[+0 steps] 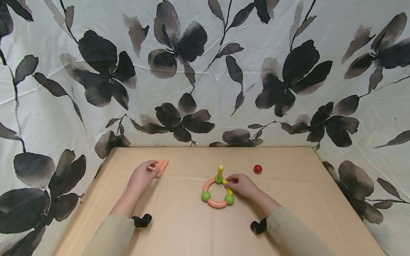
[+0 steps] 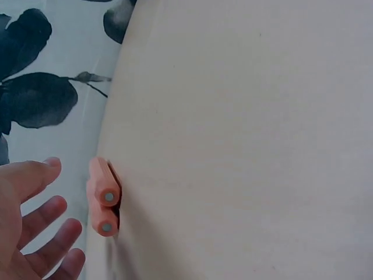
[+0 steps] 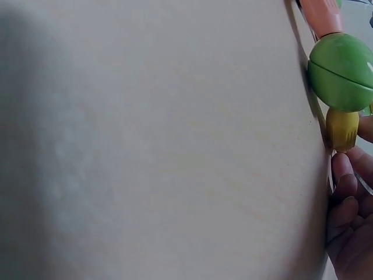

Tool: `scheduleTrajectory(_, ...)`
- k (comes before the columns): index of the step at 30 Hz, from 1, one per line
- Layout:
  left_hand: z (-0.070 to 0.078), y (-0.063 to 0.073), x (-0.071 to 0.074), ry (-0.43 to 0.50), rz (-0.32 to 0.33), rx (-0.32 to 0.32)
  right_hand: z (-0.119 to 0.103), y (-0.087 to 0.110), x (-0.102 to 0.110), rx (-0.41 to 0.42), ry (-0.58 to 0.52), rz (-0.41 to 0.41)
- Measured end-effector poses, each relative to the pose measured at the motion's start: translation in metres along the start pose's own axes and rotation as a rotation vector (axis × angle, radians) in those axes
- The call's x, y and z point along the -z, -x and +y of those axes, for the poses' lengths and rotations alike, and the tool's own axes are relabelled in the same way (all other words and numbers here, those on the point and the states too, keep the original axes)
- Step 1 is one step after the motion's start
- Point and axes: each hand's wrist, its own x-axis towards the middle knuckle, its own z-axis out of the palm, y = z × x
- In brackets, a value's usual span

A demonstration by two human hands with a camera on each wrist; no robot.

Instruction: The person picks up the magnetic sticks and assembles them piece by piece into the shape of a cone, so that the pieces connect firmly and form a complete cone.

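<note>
Pink rods (image 1: pixel 163 168) lie near the desk's (image 1: pixel 192 227) far edge, left of middle, long axes slanting away rightward. Your left hand (image 1: pixel 142 176) is nearer, just left of them, fingers spread; contact looks absent, though overlap obscures it. Your right hand (image 1: pixel 242 185) pinches the ring's (image 1: pixel 217 204) yellow arc (image 1: pixel 225 182).

I can pass between the salmon rods (image 1: pixel 162 168) and the ball-and-rod ring (image 1: pixel 217 204); its projecting yellow rod (image 1: pixel 220 172) obstructs me.
</note>
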Motion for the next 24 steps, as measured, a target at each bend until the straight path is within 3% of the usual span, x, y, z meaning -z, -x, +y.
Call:
scheduleTrajectory(8, -0.014, -0.015, -0.002, -0.057, -0.04, 0.062, -0.003, 0.0, -0.001, 0.009, -0.003, -0.003)
scheduleTrajectory(24, -0.019, -0.027, -0.002, -0.139, -0.092, 0.064, -0.002, 0.002, 0.0, 0.013, -0.008, 0.009)
